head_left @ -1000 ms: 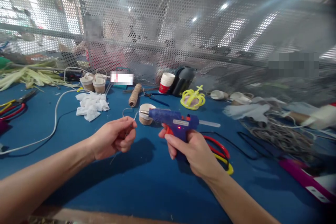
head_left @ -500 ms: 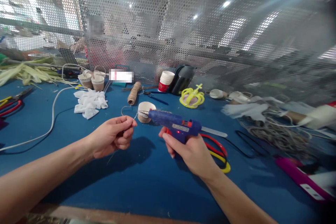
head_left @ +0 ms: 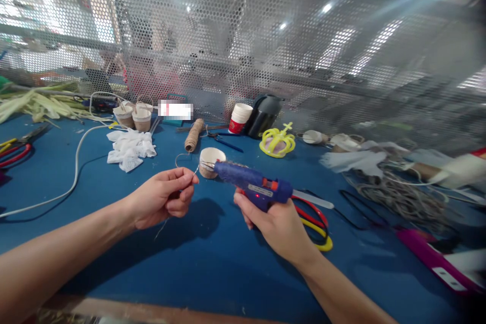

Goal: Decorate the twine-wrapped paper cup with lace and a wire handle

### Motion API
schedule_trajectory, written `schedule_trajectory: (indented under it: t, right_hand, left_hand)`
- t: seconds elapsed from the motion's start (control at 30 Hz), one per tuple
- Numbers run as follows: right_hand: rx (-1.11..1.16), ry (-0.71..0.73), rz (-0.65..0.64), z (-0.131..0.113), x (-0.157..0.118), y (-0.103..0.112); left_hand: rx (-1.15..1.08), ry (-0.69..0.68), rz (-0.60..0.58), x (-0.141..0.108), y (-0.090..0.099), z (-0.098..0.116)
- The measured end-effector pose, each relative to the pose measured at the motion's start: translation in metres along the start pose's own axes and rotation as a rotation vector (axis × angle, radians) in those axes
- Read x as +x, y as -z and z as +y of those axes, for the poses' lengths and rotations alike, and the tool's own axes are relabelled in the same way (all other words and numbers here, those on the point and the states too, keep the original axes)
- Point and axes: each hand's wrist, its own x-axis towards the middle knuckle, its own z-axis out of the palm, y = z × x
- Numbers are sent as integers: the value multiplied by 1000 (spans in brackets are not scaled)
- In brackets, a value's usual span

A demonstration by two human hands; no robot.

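Between the thumb and fingers of my left hand [head_left: 165, 198] a thin strand of twine [head_left: 196, 167] is pinched. It runs up toward a small paper cup [head_left: 212, 156] whose lower part is wrapped in brown twine. Wrapped round the handle of a blue hot glue gun [head_left: 250, 178] is my right hand [head_left: 279, 223]. The gun's nozzle points left, in front of the cup; whether it touches the cup I cannot tell. A red light glows on its side and a clear glue stick [head_left: 313, 199] sticks out at the back. Behind the cup lies a twine spool [head_left: 194, 135].
Scissors with red and yellow handles [head_left: 322, 248] lie partly behind my right hand. White gloves [head_left: 131, 148], wrapped cups [head_left: 142, 117], a yellow crown [head_left: 277, 140], a dark kettle [head_left: 265, 115] and stacked cups [head_left: 240, 117] stand farther back. At right are tangled cord [head_left: 402, 200] and a purple power strip [head_left: 436, 258].
The rear of the glue gun has shifted slightly right and down, with its nozzle still near the cup. My left hand has barely moved and keeps its pinch.
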Motion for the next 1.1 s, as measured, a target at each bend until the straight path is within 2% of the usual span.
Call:
schedule_trajectory:
  t: [0.43,0.67,1.1]
  right_hand:
    - [-249,159,75,3,-1,1]
    - [-310,235,118,5,-1,-1]
    - [-316,238,121,6,-2,-1]
  left_hand:
    - [20,-12,-1,1,0,-1]
    - [25,-14,0,2,1,-1]
    - [30,-18,-3,2,1,-1]
